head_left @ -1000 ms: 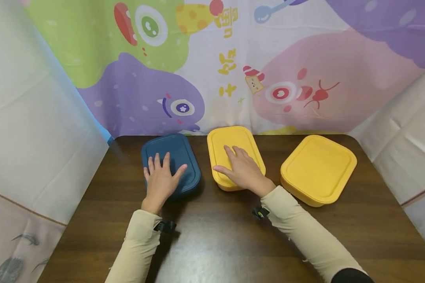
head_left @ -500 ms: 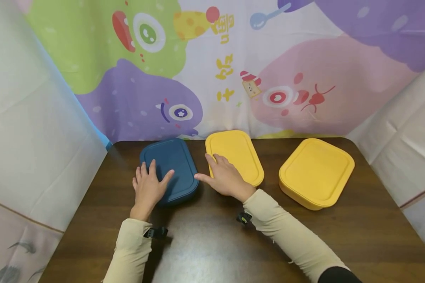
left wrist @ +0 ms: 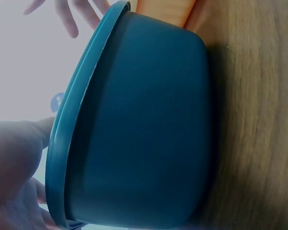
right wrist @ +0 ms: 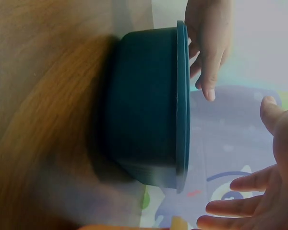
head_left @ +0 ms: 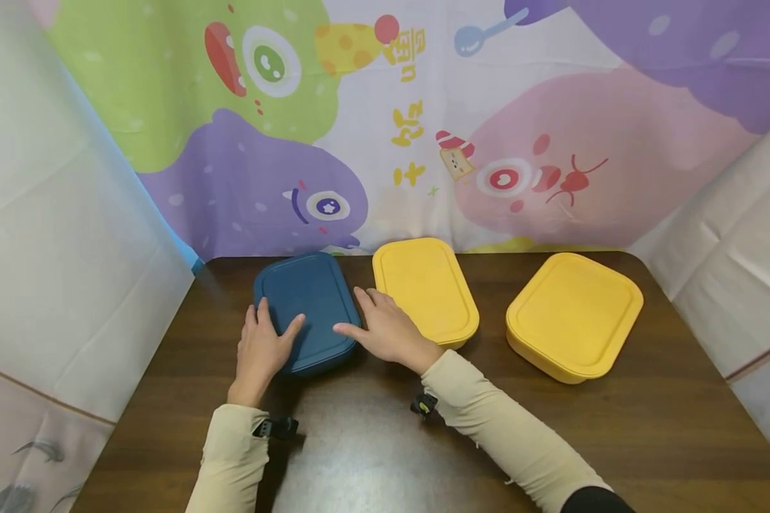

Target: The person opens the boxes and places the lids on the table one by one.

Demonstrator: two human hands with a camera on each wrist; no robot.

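Observation:
A dark blue lidded box (head_left: 311, 296) stands at the table's back left. My left hand (head_left: 263, 342) lies flat on its near left corner, fingers straight and thumb on the lid. My right hand (head_left: 378, 329) is open at the box's right side, thumb pointing at the lid's near right edge, fingers by the small yellow box (head_left: 426, 285). The left wrist view shows the blue box's wall (left wrist: 144, 129) close up. In the right wrist view the left hand (right wrist: 209, 43) touches the lid rim of the box (right wrist: 144, 105), and the right hand (right wrist: 266, 191) is spread just off it.
A larger yellow lidded box (head_left: 574, 313) sits at the back right. The dark wooden table (head_left: 385, 442) has bare room in front. A cartoon-printed cloth (head_left: 385, 121) hangs behind, and white sheets close off both sides.
The right hand left the small yellow box's lid and slid left to the blue box's right edge. The left hand slipped back to the blue box's near left corner.

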